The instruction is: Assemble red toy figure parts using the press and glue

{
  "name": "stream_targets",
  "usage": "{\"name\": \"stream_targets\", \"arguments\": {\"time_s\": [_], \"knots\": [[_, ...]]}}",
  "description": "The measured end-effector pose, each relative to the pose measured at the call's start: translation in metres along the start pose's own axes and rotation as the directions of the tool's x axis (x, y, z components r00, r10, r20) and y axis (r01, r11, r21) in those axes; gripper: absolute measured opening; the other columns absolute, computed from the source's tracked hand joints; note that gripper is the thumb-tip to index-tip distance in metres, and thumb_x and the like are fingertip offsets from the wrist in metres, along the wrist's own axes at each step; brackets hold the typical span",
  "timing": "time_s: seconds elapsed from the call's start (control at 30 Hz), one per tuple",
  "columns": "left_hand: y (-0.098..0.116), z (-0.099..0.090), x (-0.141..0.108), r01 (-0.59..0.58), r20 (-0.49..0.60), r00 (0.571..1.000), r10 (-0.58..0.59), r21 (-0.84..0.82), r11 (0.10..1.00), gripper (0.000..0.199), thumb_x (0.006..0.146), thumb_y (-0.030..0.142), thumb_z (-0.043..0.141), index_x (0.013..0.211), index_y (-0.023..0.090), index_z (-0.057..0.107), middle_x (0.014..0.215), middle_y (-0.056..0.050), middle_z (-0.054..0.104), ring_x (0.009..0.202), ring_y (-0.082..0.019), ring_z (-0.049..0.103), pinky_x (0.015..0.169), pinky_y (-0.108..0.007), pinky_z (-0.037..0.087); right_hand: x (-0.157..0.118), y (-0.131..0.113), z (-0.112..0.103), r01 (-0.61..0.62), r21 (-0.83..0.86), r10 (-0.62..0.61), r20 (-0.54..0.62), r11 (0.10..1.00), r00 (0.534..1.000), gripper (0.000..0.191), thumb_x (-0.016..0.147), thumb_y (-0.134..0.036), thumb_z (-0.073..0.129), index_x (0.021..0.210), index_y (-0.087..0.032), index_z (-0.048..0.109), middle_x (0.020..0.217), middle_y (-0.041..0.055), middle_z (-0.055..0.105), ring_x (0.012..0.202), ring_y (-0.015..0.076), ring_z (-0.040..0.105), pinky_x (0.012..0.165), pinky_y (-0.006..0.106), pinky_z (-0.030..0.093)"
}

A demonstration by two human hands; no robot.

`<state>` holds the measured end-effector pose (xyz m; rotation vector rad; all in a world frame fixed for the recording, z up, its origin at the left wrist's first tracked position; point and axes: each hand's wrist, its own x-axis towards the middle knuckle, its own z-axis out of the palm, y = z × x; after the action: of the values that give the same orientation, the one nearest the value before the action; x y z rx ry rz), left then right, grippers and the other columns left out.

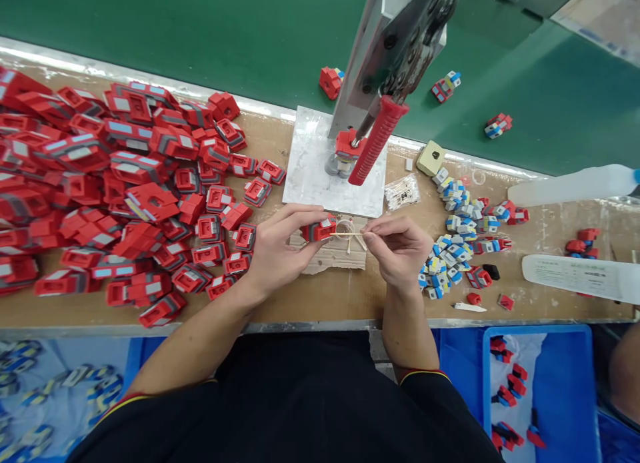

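Observation:
In the middle of the head view, my left hand [283, 244] grips a red toy part [319, 230] between thumb and fingers. My right hand [399, 246] pinches a thin cotton swab [349, 234], whose far end meets the right side of the red part. Under both lies a torn piece of cardboard [330, 258] carrying a small clear ring [345, 227] and more swabs. Just beyond my hands is the metal base plate [310, 163] of a hand press, with a red part [346, 143] seated beneath its plunger.
A big heap of red toy parts [125, 183] covers the left bench. The press's red handle [379, 140] leans over the plate. Rightward lie a swab packet [401, 192], white-blue-yellow parts [450, 256] and two white bottles [570, 185]. Blue bins [565, 396] stand below the bench edge.

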<state>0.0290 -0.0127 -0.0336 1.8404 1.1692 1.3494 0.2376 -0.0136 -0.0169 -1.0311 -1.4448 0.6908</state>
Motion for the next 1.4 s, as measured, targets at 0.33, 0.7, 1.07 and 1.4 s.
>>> {"name": "stream_targets", "arguments": {"time_s": [0.33, 0.7, 1.07, 1.4], "knots": [[-0.001, 0.000, 0.000, 0.063, -0.016, 0.998, -0.063, -0.008, 0.998, 0.015, 0.094, 0.032, 0.083, 0.108, 0.027, 0.081, 0.111, -0.005, 0.084, 0.104, -0.022, 0.080, 0.094, -0.037, 0.068, 0.005, 0.005, -0.020, 0.056, -0.067, -0.059, -0.048, 0.996, 0.997, 0.022, 0.089, -0.036, 0.084, 0.076, -0.026, 0.070, 0.070, 0.0005, 0.078, 0.061, 0.0170, 0.070, 0.054, 0.032, 0.053], [-0.005, 0.001, -0.001, 0.072, -0.034, 0.997, -0.074, -0.041, 0.997, 0.020, 0.091, 0.033, 0.085, 0.109, 0.026, 0.081, 0.113, -0.005, 0.083, 0.102, -0.023, 0.080, 0.088, -0.036, 0.068, 0.009, 0.017, -0.023, 0.046, -0.350, 0.077, 0.330, 0.936, 0.941, 0.014, 0.090, -0.015, 0.073, 0.079, -0.023, 0.071, 0.077, -0.0009, 0.080, 0.058, 0.0112, 0.058, 0.064, 0.026, 0.051], [-0.003, 0.001, -0.001, -0.017, -0.021, 1.000, 0.018, 0.028, 0.999, 0.022, 0.090, 0.018, 0.085, 0.111, 0.027, 0.080, 0.113, -0.003, 0.084, 0.103, -0.021, 0.081, 0.092, -0.034, 0.067, 0.002, 0.007, -0.016, 0.031, -0.010, -0.031, -0.017, 0.999, 0.999, 0.021, 0.092, -0.036, 0.084, 0.078, -0.026, 0.071, 0.074, -0.0010, 0.079, 0.064, 0.0146, 0.072, 0.057, 0.029, 0.055], [-0.003, 0.002, -0.002, -0.077, -0.013, 0.997, 0.078, 0.078, 0.994, 0.025, 0.091, 0.015, 0.083, 0.114, 0.024, 0.080, 0.115, -0.004, 0.084, 0.106, -0.020, 0.082, 0.095, -0.031, 0.067, -0.002, 0.001, 0.001, 0.045, 0.080, -0.049, 0.053, 0.996, 0.997, 0.014, 0.093, -0.026, 0.083, 0.083, -0.024, 0.073, 0.078, 0.0008, 0.082, 0.070, 0.0160, 0.079, 0.057, 0.027, 0.058]]}}
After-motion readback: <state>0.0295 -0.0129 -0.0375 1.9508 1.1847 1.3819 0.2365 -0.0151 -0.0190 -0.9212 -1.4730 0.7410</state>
